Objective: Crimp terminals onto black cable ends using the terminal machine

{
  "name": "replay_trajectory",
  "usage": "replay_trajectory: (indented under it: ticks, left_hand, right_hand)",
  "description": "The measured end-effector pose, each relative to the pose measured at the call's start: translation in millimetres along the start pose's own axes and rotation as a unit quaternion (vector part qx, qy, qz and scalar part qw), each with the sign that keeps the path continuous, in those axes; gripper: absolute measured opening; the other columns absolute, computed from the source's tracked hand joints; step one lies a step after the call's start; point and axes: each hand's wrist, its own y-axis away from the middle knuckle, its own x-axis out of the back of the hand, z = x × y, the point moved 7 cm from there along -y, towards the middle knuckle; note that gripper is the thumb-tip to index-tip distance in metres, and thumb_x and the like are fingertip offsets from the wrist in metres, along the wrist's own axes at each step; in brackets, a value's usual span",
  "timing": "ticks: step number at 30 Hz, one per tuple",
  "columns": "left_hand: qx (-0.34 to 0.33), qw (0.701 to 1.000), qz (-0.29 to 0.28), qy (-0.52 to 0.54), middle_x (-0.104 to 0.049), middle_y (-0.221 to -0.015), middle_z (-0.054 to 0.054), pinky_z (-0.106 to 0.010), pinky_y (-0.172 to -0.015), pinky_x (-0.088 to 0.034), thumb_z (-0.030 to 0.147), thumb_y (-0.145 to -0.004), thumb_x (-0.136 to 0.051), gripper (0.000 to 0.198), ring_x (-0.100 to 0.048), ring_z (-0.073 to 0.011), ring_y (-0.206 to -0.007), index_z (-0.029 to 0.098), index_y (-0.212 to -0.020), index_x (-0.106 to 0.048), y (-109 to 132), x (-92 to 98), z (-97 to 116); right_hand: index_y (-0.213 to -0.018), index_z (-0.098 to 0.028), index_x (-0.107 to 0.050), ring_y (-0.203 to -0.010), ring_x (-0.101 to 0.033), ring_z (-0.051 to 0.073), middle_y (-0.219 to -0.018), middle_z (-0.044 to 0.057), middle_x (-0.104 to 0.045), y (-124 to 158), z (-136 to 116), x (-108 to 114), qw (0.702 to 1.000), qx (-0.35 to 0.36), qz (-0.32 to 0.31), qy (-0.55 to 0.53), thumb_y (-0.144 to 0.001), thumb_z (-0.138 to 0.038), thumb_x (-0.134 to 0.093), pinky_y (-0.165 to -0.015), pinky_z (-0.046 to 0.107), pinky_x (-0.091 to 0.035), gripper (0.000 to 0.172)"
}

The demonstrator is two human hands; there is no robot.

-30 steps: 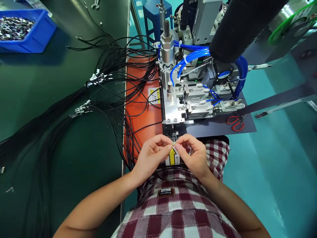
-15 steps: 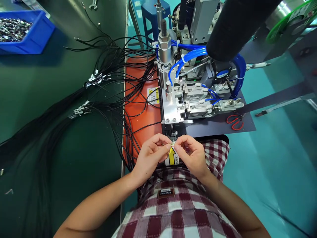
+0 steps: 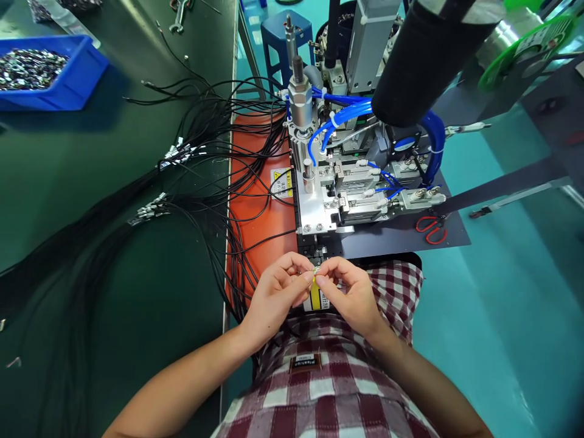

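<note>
My left hand [image 3: 278, 291] and my right hand [image 3: 349, 292] meet in front of my lap, thumb and forefinger pinched on each. Between the fingertips are tiny pale wire ends [image 3: 316, 271], mostly covered by the fingers. Below them shows a white label with a yellow arrow [image 3: 316, 298]. Just beyond the hands stands a metal machine [image 3: 317, 210] with cylinders and blue air tubes [image 3: 353, 109]. Loose black cables [image 3: 239, 243] run down to the left of my left hand, over an orange surface [image 3: 260, 234].
On the green table [image 3: 150, 304] lie cable bundles with silvery connectors [image 3: 152, 208], a blue bin [image 3: 68, 82] of small metal parts and a wrench [image 3: 180, 15]. Red-handled scissors [image 3: 431, 230] rest on the grey plate. A black pipe [image 3: 415, 67] overhangs the machine. A blue stool [image 3: 285, 45] stands behind.
The view has tilted slightly, so the surroundings sit a little lower in the picture. Both hands keep their pinch, and the right fingertips have shifted slightly closer to the left ones.
</note>
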Motion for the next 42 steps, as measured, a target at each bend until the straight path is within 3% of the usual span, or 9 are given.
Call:
replay_trajectory:
  ticks: [10,14,16,20,24,27,32,38,42]
  left_hand:
    - [0.0,0.999,-0.011,-0.035,-0.038,-0.052,0.01,-0.017,-0.043,-0.018,0.033,-0.085,-0.066,0.02,-0.027,-0.003,-0.045,0.016,-0.088,-0.055,-0.9,-2.8,0.4]
    - [0.003,0.999,-0.018,-0.037,-0.038,-0.052,0.01,-0.016,-0.042,-0.019,0.032,-0.085,-0.066,0.02,-0.027,-0.0024,-0.044,0.016,-0.087,-0.054,-1.3,-4.7,-0.9]
    - [0.002,0.999,-0.019,-0.037,-0.038,-0.052,0.01,-0.016,-0.042,-0.019,0.032,-0.085,-0.065,0.02,-0.027,-0.0022,-0.044,0.016,-0.087,-0.054,-1.4,-5.3,-1.3]
    - [0.002,0.999,-0.012,-0.031,-0.043,-0.056,0.009,-0.015,-0.041,-0.021,0.031,-0.085,-0.066,0.019,-0.029,-0.0016,-0.044,0.016,-0.089,-0.054,-1.9,-4.6,-1.8]
    - [0.007,0.999,-0.016,-0.028,-0.045,-0.056,0.009,-0.015,-0.042,-0.022,0.029,-0.087,-0.064,0.017,-0.031,-0.0017,-0.044,0.016,-0.089,-0.053,-2.2,-3.6,-2.9]
    - [0.006,1.0,-0.017,-0.022,-0.044,-0.055,0.009,-0.015,-0.043,-0.023,0.028,-0.087,-0.064,0.015,-0.032,-0.0017,-0.044,0.016,-0.089,-0.054,-2.4,-2.2,-3.2]
    - [0.016,1.0,-0.002,-0.021,-0.046,-0.055,0.008,-0.016,-0.044,-0.024,0.027,-0.086,-0.065,0.015,-0.034,-0.0018,-0.043,0.015,-0.091,-0.057,-3.5,1.2,-5.7]
    - [0.02,1.0,0.011,-0.01,-0.048,-0.054,0.007,-0.016,-0.043,-0.021,0.029,-0.082,-0.07,0.017,-0.033,-0.0016,-0.042,0.014,-0.087,-0.063,-4.6,3.1,-8.2]
    - [0.017,1.0,0.005,-0.001,-0.048,-0.054,0.007,-0.017,-0.043,-0.019,0.028,-0.081,-0.07,0.016,-0.032,-0.001,-0.042,0.013,-0.085,-0.064,-5.1,1.8,-8.4]
  right_hand:
    - [-0.08,-0.018,-0.061,-0.06,-0.047,0.01,-0.068,-0.002,-0.055,-6.3,-6.3,9.9,0.999,-0.005,-0.027,0.036,-0.086,-0.025,-0.06,-0.055,0.022,-0.039,0.009]
    - [-0.079,-0.018,-0.059,-0.057,-0.047,0.009,-0.066,-0.003,-0.054,-6.9,-14.8,8.2,0.991,0.053,-0.031,0.115,-0.086,-0.021,-0.059,-0.053,0.022,-0.038,0.008]
    - [-0.082,-0.019,-0.061,-0.057,-0.048,0.009,-0.067,-0.003,-0.056,-4.4,-27.1,8.2,0.968,0.143,-0.021,0.207,-0.086,-0.018,-0.06,-0.056,0.025,-0.038,0.005]
    - [-0.089,-0.019,-0.065,-0.06,-0.054,0.012,-0.069,-0.001,-0.064,9.8,-47.6,3.5,0.853,0.35,0.005,0.387,-0.084,-0.014,-0.064,-0.06,0.03,-0.035,0.006]
    - [-0.092,-0.018,-0.062,-0.061,-0.058,0.013,-0.068,0.0,-0.066,17.8,-45.3,1.2,0.809,0.415,0.015,0.416,-0.083,-0.014,-0.067,-0.06,0.031,-0.036,0.011]
    - [-0.091,-0.018,-0.059,-0.062,-0.058,0.013,-0.071,0.001,-0.067,19.6,-39.2,0.3,0.826,0.402,0.027,0.395,-0.084,-0.012,-0.065,-0.061,0.031,-0.039,0.011]
    - [-0.086,-0.02,-0.056,-0.061,-0.052,0.014,-0.071,0.0,-0.063,16.5,-25.7,3.6,0.897,0.298,0.061,0.322,-0.085,-0.011,-0.06,-0.06,0.03,-0.038,0.01]
    - [-0.086,-0.02,-0.058,-0.062,-0.051,0.014,-0.069,-0.001,-0.059,17.1,-20.1,4.4,0.919,0.261,0.072,0.288,-0.086,-0.012,-0.06,-0.061,0.031,-0.038,0.008]
    - [-0.084,-0.02,-0.058,-0.062,-0.048,0.012,-0.071,-0.001,-0.054,13.3,-10.9,7.2,0.96,0.181,0.063,0.202,-0.088,-0.015,-0.058,-0.061,0.029,-0.039,0.006]
